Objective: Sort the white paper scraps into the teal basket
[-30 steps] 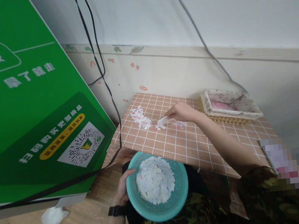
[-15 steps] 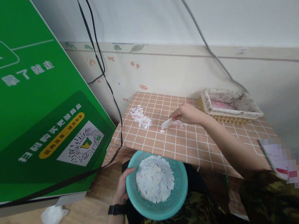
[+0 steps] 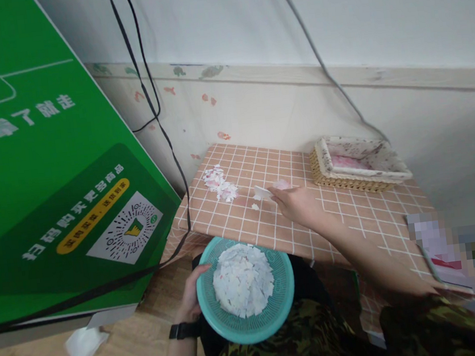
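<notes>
My left hand (image 3: 192, 298) grips the left rim of a round teal plastic basket (image 3: 285, 292), which rests on my lap below the table edge. A heap of small white paper scraps (image 3: 243, 280) fills its middle. Over the table, my right hand (image 3: 294, 201) pinches a flat white piece (image 3: 262, 192), perhaps card or plastic; its exact kind is unclear. A small white scrap (image 3: 255, 206) lies just below that piece. Some pink and white material (image 3: 282, 185) shows behind my right fingers. Farther left, more white and pink paper scraps (image 3: 221, 185) are spread on the tabletop.
A lined wicker basket (image 3: 352, 185) with something pink in it stands at the back right of the checked table (image 3: 247, 228). A green sign panel (image 3: 60, 164) rises on the left, with black cables hanging beside it. White plastic (image 3: 85, 344) lies on the floor.
My right hand, with the flat white piece, has drawn back slightly toward me and turned, uncovering the pink and white material behind it. My left hand still holds the teal basket.
</notes>
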Available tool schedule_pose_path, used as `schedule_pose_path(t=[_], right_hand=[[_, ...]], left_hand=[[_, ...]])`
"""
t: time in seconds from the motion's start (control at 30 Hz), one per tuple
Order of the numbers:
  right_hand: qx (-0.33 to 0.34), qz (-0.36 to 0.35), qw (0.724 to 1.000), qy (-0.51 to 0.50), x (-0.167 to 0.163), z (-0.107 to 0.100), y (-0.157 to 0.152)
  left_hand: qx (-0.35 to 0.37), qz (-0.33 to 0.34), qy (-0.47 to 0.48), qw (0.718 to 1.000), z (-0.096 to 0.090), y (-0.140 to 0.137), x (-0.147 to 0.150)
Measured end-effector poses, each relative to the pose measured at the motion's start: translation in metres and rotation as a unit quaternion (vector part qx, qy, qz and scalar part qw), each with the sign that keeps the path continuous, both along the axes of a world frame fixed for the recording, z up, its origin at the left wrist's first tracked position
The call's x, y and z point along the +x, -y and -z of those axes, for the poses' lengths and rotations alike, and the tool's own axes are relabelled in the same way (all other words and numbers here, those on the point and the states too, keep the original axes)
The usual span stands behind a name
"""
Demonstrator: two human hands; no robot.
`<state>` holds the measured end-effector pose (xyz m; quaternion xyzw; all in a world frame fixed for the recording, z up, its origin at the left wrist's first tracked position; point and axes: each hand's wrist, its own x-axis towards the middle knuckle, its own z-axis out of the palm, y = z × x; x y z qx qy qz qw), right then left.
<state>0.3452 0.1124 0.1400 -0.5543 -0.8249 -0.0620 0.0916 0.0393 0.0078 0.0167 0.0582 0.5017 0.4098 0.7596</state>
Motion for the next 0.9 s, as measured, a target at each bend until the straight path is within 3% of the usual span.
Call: schedule_pose_path(t=[0.13, 0.37, 0.53, 0.73, 0.9], right_hand=[[-0.024, -0.016, 0.999, -0.029, 0.000, 0.001, 0.013], [-0.030, 0.087, 0.995, -0.045, -0.018, 0.006, 0.027], [-0.054, 0.095, 0.991, -0.072, -0.032, 0.008, 0.038], [-0.003, 0.200, 0.974, -0.104, -0.037, 0.019, 0.037], [0.015, 0.236, 0.964, -0.124, -0.042, 0.027, 0.023]], left_hand=[[0.003, -0.002, 0.001, 1.000, 0.001, -0.001, -0.003], [0.002, -0.002, -0.002, 1.000, 0.002, -0.001, -0.003], [0.001, -0.009, -0.001, 1.000, 0.003, -0.001, -0.006], [0.008, -0.007, -0.008, 1.000, 0.003, -0.001, -0.009], [0.015, -0.004, -0.008, 1.000, 0.002, -0.001, -0.008]])
